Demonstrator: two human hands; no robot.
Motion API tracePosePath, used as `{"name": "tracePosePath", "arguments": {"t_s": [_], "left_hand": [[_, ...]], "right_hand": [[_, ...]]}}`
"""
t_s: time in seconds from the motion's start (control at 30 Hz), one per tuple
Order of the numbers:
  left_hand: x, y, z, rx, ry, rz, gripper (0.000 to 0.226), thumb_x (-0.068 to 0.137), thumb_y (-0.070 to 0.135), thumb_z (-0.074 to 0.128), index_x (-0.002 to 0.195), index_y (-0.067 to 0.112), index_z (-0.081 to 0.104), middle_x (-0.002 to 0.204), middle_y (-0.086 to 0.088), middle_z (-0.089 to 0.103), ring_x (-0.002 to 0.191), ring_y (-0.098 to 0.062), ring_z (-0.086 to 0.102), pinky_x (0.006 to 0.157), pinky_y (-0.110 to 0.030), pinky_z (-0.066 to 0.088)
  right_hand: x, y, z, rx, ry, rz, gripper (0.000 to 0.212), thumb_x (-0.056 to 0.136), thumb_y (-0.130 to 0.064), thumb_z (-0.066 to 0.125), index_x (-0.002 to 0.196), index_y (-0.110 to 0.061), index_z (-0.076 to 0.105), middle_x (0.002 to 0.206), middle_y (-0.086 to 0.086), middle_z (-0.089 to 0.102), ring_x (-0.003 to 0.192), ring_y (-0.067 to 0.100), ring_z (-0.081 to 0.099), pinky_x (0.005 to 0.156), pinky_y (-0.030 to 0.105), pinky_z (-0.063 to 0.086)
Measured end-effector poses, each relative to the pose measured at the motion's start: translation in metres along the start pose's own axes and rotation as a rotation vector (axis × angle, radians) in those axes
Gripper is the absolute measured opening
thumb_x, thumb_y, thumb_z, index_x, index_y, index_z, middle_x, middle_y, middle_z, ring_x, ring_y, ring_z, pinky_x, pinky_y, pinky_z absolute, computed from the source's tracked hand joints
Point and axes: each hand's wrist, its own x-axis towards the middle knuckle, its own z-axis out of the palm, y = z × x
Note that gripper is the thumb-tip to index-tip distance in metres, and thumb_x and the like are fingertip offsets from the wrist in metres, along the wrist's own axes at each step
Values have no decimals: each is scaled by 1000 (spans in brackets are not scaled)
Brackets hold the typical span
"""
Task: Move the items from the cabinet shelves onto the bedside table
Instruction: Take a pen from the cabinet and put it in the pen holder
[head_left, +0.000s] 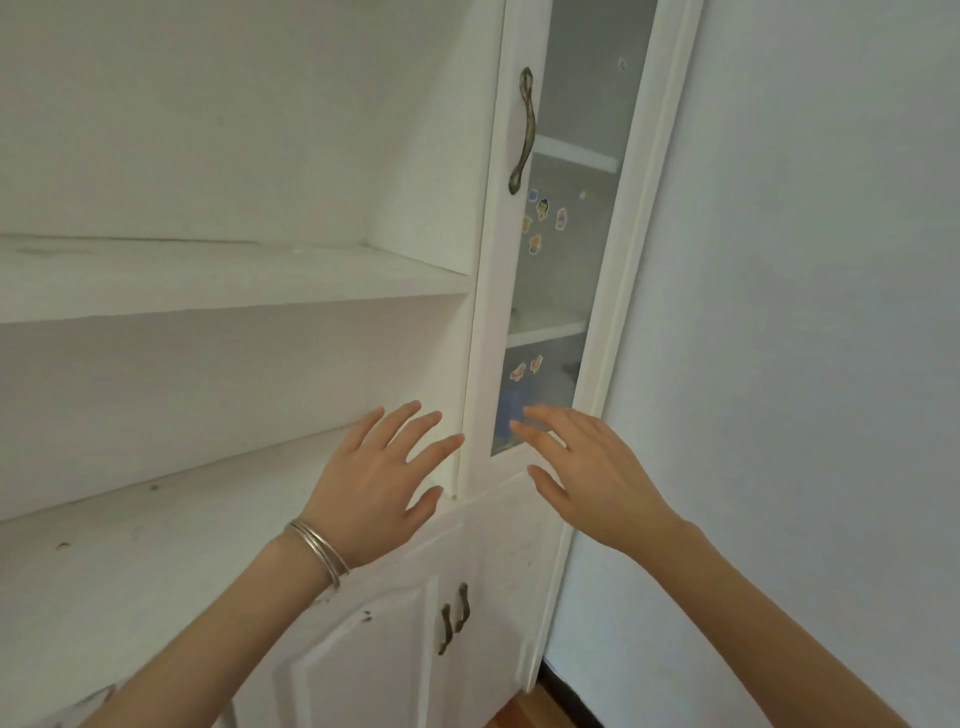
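Two bare hands, left hand (382, 486), right hand (587, 475), splayed before scuffed white cabinet (234, 280).

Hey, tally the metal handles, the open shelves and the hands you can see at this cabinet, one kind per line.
Metal handles: 3, one long on the glass door, two short on the lower doors
Open shelves: 2, upper, lower
Hands: 2, left hand, right hand, both empty
Total: 7
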Motion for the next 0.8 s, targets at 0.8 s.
{"name": "tracePosePath", "arguments": {"t_s": [0.8], "left_hand": [[186,-117,87,285,281,-159,63,81,35,44,139,9,45,131,-9,56,119,-26,51,109,-44,26]], "right_hand": [[228,161,146,-315,255,-427,48,94,-25,44,135,-1,44,145,12,39,137,24,29,109,47,28]]}}
